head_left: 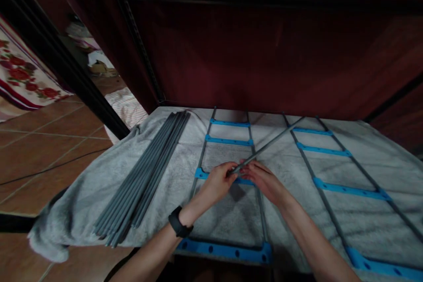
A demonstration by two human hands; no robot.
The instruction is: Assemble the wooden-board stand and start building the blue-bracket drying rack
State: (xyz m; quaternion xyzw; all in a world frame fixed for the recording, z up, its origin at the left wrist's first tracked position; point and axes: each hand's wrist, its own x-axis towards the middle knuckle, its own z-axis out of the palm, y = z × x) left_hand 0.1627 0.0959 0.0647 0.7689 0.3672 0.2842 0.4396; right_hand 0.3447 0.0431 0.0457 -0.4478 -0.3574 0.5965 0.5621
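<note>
A long grey rod (272, 141) slants up and to the right, its near end between my hands. The fingers of my left hand (218, 180) are closed on that end; a black band is on the wrist. My right hand (262, 178) has its fingers bent around the rod just beside the left. Below both hands lies a ladder-like frame of grey rods joined by blue crosspieces (229, 142); my hands partly cover one crosspiece. The rod's far end reaches over a second, similar frame (345, 188) on the right.
Many loose grey rods (147, 176) lie in a bundle at the left. A grey blanket (82, 198) covers the surface beneath everything. Behind stands a dark red panel (264, 61) with black bars. A thin cable (56, 167) crosses the tiled floor at the left.
</note>
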